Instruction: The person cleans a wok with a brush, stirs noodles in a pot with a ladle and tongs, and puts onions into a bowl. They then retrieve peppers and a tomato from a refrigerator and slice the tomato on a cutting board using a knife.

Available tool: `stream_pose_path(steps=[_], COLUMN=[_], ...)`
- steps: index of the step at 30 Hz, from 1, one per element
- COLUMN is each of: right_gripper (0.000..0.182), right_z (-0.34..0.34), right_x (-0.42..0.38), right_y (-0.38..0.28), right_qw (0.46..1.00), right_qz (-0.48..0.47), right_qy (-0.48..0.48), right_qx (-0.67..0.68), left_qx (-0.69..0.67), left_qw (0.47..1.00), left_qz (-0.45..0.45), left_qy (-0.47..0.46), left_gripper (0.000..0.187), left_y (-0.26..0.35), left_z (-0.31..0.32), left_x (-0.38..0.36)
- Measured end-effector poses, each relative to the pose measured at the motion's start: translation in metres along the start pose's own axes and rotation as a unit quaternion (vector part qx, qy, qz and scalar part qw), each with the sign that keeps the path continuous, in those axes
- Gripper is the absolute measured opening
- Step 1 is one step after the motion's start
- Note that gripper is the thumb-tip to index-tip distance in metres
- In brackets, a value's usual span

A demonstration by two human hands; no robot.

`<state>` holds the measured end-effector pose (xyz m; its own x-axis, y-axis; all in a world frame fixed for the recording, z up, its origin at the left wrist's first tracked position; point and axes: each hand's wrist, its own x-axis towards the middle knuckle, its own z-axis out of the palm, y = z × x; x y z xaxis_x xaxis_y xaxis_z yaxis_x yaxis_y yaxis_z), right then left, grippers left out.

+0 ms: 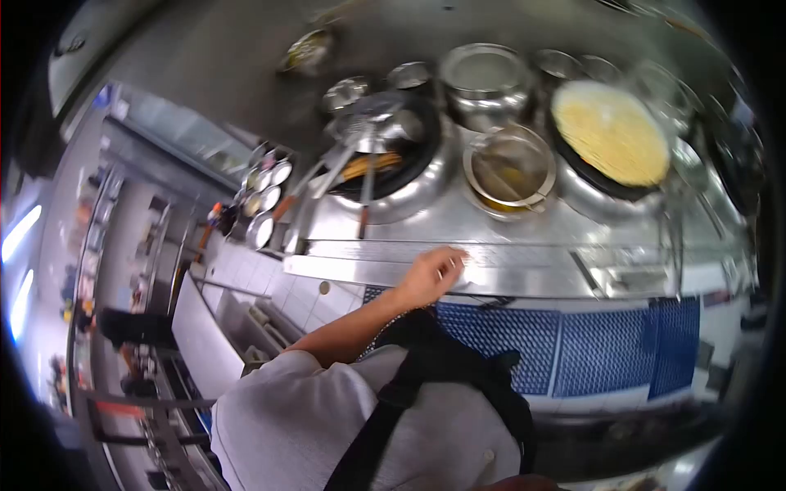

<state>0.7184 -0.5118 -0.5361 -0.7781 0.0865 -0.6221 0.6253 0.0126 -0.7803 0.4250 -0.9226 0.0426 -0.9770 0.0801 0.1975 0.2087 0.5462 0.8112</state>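
My left hand [432, 277] is above the front rail [368, 270] of the steel stove counter [426, 225], its fingers loosely curled. I see nothing held in it, though the fingers are slightly blurred. Beyond it, a round strainer [509, 166] rests over a metal pot. To the left, a dark wok [424, 164] holds brown fried pieces [368, 166], with a skimmer [358, 135] and other long-handled tools lying across it. On the right, a large pale-yellow round sheet of food [612, 135] covers another wok. My right hand is out of view.
A lidded steel pot [485, 78] and several small metal bowls line the back of the counter. Condiment containers [264, 192] stand at the left end. Tongs [586, 274] lie on the front ledge at right. Blue perforated mats [606, 352] cover the floor below.
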Motion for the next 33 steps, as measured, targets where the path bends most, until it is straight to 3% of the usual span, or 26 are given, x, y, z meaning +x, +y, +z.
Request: stream_pose_path(steps=[2,4,5,6,7,8,9,11,16,19,24,25,27,29,31,32,33], right_gripper=[0.028,0.020,0.023,0.027,0.031,0.033,0.026,0.025,0.026,0.025,0.027,0.029,0.033,0.032,0.034,0.036,0.037], right_z=[-0.019,-0.015,-0.012,-0.015,-0.021,-0.025,-0.043,-0.077,-0.132,-0.151,-0.187,-0.197,-0.219,-0.252,-0.300,-0.324,-0.348], right_x=[-0.036,-0.069,-0.044,-0.021,0.000,0.012,-0.002,-0.035,-0.086,-0.072,-0.084,-0.079,-0.069,-0.074,-0.058,-0.037,-0.048], right_y=[-0.091,-0.156,-0.137,-0.111,-0.082,-0.092,-0.148,-0.226,-0.272,-0.240,-0.246,-0.239,-0.236,-0.254,-0.254,-0.237,-0.273], right_qw=[0.993,0.983,0.995,0.969,0.911,0.941,0.944,0.955,0.929,0.928,0.936,0.937,0.942,0.954,0.965,0.943,0.942], right_qz=[0.104,0.131,0.049,-0.033,-0.107,-0.052,-0.025,-0.009,-0.035,-0.024,0.084,0.078,0.174,0.162,0.097,0.076,0.080], right_qy=[0.037,0.086,0.072,0.083,0.121,0.182,0.213,0.278,0.361,0.340,0.324,0.335,0.271,0.243,0.240,0.278,0.306], right_qx=[0.051,0.097,-0.052,-0.231,-0.379,-0.279,-0.250,-0.103,0.069,0.153,0.107,0.067,0.089,0.070,-0.041,-0.167,-0.113], left_qx=[0.019,-0.074,-0.065,-0.104,-0.113,-0.091,-0.110,-0.137,-0.125,-0.138,-0.121,-0.126,-0.104,-0.103,-0.103,-0.101,-0.095], left_qw=[0.984,0.951,0.912,0.880,0.848,0.833,0.810,0.763,0.736,0.746,0.742,0.739,0.735,0.730,0.733,0.740,0.741], left_qz=[0.016,-0.005,-0.061,-0.088,-0.116,-0.061,-0.088,-0.041,0.071,0.100,0.089,0.128,0.180,0.158,0.162,0.179,0.196], left_qy=[-0.174,-0.301,-0.401,-0.456,-0.504,-0.543,-0.570,-0.630,-0.662,-0.643,-0.654,-0.650,-0.645,-0.657,-0.652,-0.640,-0.635], left_gripper=[0.021,0.022,0.030,0.029,0.029,0.031,0.033,0.034,0.033,0.030,0.029,0.029,0.029,0.030,0.028,0.028,0.028], left_y=[0.024,0.056,0.061,0.091,0.082,0.096,0.114,0.146,0.212,0.225,0.245,0.249,0.247,0.279,0.306,0.313,0.319], left_z=[0.055,0.103,0.120,0.132,0.146,0.161,0.175,0.205,0.278,0.321,0.391,0.415,0.445,0.468,0.494,0.512,0.526], left_x=[-0.007,-0.005,-0.003,0.005,0.010,0.021,0.032,0.054,0.081,0.104,0.134,0.141,0.159,0.177,0.199,0.210,0.219])
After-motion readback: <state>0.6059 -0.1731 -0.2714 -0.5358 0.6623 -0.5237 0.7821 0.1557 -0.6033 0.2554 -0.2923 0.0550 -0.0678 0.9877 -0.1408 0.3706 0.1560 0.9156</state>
